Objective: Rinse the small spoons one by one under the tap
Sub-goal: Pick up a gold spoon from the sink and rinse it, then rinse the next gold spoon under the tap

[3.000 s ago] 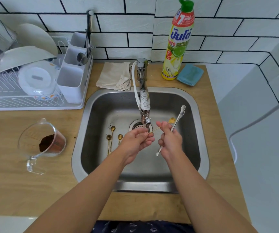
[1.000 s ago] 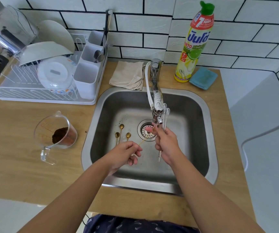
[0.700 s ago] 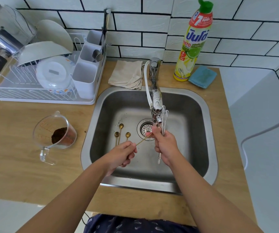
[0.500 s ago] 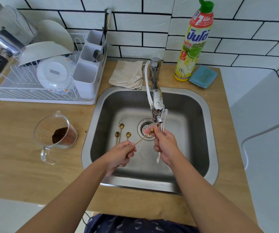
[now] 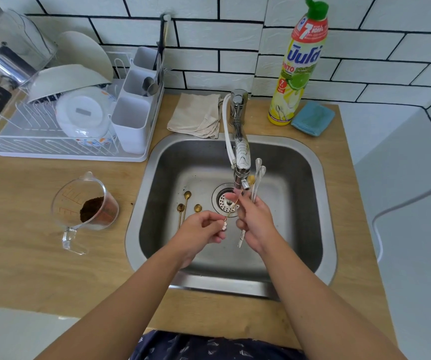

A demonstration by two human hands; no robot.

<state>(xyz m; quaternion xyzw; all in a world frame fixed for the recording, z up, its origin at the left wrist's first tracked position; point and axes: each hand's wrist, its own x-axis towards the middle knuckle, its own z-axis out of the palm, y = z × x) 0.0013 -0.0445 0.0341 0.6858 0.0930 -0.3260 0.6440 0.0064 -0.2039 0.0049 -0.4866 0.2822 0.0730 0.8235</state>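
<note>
The person's forearms entered from the bottom edge and met over the sink [image 5: 310,162]; the left hand [image 5: 201,229] pinched the decorated end of a thin gold spoon [image 5: 231,210] between thumb and fingertips; the spoon ran up and to the right, its bowl end lying under the fingertips of the right hand [image 5: 254,219], just below the tap [image 5: 240,157] outlet. The right hand was also clenched around a bundle of pale long-handled spoons [image 5: 257,175], whose bowls stood up beside the tap and whose handle ends projected below the palm.

Change: over the preceding second the left hand had drawn slightly down and back along the gold spoon while the right-hand fingertips stayed on its bowl end; three seconds earlier both hands had been closer together and the pale spoons had leaned away from the tap. Judgement: one spoon was in mid-rinse and being rubbed; the task was partly complete.

On the sink floor, left of the drain [image 5: 226,201], lay three more gold spoons [image 5: 187,201], close together; these probably awaited rinsing. On the worktop [image 5: 27,255] to the left stood a clear measuring jug [image 5: 84,203] holding brown grounds; beyond it, a dish rack [image 5: 61,141]; behind the sink, a folded cloth [image 5: 196,115], a detergent bottle [image 5: 297,68] and a blue sponge [image 5: 313,118].

Hidden or unclear: no water stream could be made out; the gold spoon's bowl was covered by fingers; the count of pale spoons was uncertain.
</note>
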